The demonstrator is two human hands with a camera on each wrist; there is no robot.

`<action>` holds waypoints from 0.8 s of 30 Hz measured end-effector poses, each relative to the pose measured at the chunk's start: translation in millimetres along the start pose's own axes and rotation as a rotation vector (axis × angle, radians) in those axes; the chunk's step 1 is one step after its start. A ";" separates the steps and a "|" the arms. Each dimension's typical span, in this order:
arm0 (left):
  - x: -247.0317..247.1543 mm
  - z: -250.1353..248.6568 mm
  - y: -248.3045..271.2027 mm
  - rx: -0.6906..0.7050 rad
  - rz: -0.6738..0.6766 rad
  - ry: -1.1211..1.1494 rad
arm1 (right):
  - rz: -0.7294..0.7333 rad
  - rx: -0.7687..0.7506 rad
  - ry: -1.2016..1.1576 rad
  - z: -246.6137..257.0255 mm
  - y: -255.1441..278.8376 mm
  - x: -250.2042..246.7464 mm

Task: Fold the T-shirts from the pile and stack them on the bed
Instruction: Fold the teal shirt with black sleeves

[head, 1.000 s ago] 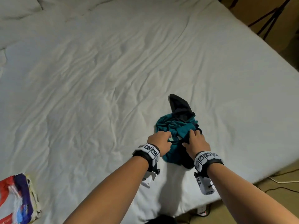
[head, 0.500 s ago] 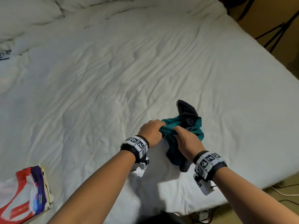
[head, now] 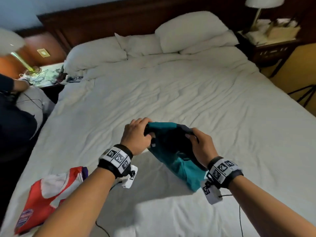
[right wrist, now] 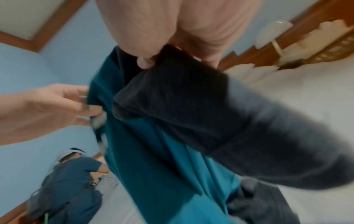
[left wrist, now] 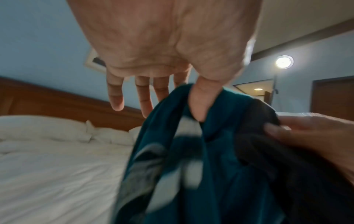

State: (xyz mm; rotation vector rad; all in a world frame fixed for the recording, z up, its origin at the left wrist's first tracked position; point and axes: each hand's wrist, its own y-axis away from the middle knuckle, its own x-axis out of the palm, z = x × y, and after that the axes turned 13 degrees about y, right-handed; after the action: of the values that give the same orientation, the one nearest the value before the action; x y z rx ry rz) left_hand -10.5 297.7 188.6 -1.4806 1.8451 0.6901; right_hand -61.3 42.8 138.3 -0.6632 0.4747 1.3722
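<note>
A teal T-shirt with dark sleeves (head: 177, 158) hangs crumpled above the white bed (head: 171, 93), held up between both hands. My left hand (head: 147, 132) pinches its teal top edge; in the left wrist view the thumb (left wrist: 199, 104) presses the T-shirt (left wrist: 220, 174) against the index finger while the other fingers stay straight. My right hand (head: 189, 135) grips the dark shoulder part, and in the right wrist view its thumb (right wrist: 145, 60) clamps the dark fabric of the T-shirt (right wrist: 162, 159). The lower part of the shirt dangles toward me.
A folded red, white and purple T-shirt (head: 47, 194) lies on the bed's near left corner. White pillows (head: 191, 31) lean at the headboard. Another person (head: 15, 120) sits at the bed's left side. Nightstands with lamps (head: 263, 2) flank the bed.
Both hands have lifted the teal T-shirt off the bed and moved apart, stretching its top edge. The head view has tilted up to show the pillows and headboard.
</note>
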 end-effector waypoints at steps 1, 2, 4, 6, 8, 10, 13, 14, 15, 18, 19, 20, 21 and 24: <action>-4.4 -3.5 6.7 0.076 0.056 -0.005 | 0.009 -0.055 -0.024 19.3 -3.6 0.6; -6.5 -8.9 13.2 0.119 0.125 0.052 | 0.028 -0.102 -0.051 39.0 -7.2 0.9; -9.0 -16.6 21.6 0.140 0.177 0.275 | 0.075 -0.175 -0.085 71.2 -9.7 3.3; -18.9 -20.6 24.4 0.112 0.100 0.481 | 0.067 -0.194 -0.070 87.9 -6.5 4.5; -33.7 -23.3 26.9 0.100 0.053 0.617 | 0.038 -0.163 -0.018 86.4 3.1 3.7; -48.5 -29.0 29.6 0.125 0.042 0.726 | 0.104 -0.109 0.068 72.8 14.6 8.1; -73.3 -40.8 29.8 0.139 -0.023 0.831 | 0.177 -0.076 0.117 57.8 32.9 24.1; -82.5 -41.3 26.7 0.130 -0.082 0.836 | 0.162 -0.046 0.035 56.7 36.2 29.9; -91.7 -38.8 22.4 0.113 -0.163 0.826 | 0.136 0.002 -0.076 59.5 38.4 33.1; -117.8 -23.8 11.0 0.002 -0.406 0.804 | 0.045 0.116 -0.359 74.8 37.6 32.3; -124.1 -20.9 8.4 -0.028 -0.454 0.809 | 0.046 0.125 -0.387 79.7 38.7 31.4; -128.7 -22.4 6.9 -0.041 -0.473 0.814 | 0.064 0.117 -0.388 84.8 41.6 32.7; -131.1 -28.1 5.7 -0.032 -0.463 0.819 | 0.094 0.108 -0.341 88.8 45.4 36.8; -130.8 -58.4 6.5 0.075 -0.372 0.784 | 0.203 0.067 -0.110 93.0 56.2 66.8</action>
State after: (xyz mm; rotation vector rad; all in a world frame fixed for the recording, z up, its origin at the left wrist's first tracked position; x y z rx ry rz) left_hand -8.9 337.1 326.5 -2.1539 1.9913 -0.1810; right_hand -112.9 158.5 153.5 -0.4915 0.5076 1.5687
